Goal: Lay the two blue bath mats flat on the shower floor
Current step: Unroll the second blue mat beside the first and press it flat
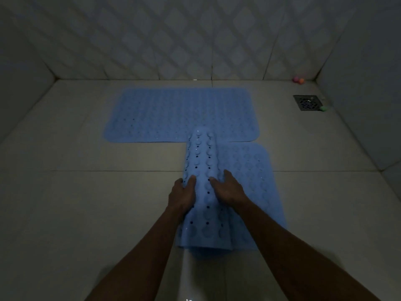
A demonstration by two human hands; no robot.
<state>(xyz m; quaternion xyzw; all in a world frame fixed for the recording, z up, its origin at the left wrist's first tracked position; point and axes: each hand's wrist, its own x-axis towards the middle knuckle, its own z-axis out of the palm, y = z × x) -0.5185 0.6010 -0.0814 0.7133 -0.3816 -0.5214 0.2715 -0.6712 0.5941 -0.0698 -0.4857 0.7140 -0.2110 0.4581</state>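
Observation:
One blue bath mat (180, 114) lies flat across the far part of the tiled shower floor (76, 192). A second blue bath mat (256, 177) lies nearer me, running away from me. Its right part is flat on the floor. Its left part is still curled into a roll (201, 153) with suction cups and holes showing. My left hand (183, 194) grips the roll's left side. My right hand (227, 189) rests with spread fingers on the roll's right side, where it meets the flat part.
A dark square floor drain (307, 102) sits at the far right, with a small green ball (323, 108) at its corner. Pink and orange balls (298, 80) lie in the far right corner. Tiled walls close the floor on three sides.

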